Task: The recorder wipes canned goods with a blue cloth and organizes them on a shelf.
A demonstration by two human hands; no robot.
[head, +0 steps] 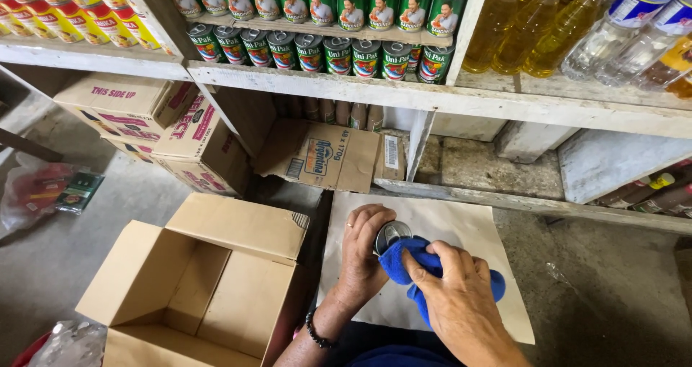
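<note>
Two hands work low over a sheet of brown paper (461, 230) spread on a grey concrete floor (605, 288), at the foot of rough white-painted wooden shelves (404, 93). The left hand (362, 255) has its grip wrapped around a small metal can (390, 234), whose shiny pull-tab lid shows between thumb and fingers near the middle of the paper. The right hand (454, 291) has its grip pressed together on a blue cloth (414, 266), which lies against the can's side and top. A dark bead bracelet (316, 331) circles the left wrist.

Just left of the paper stands an open cardboard box (202, 288), flaps spread, close beside the left forearm. Behind it, closed printed cartons (144, 118) are stacked under the lowest shelf, and a flattened carton piece (321, 154) leans against the shelf's underside. On the shelf above stand rows of green-labelled cans (324, 28), red and yellow cans (79, 14) at the upper left, and bottles of yellow oil (533, 24) beside clear bottles (634, 21) at the upper right. A plastic bag (43, 190) lies at the floor's left edge.
</note>
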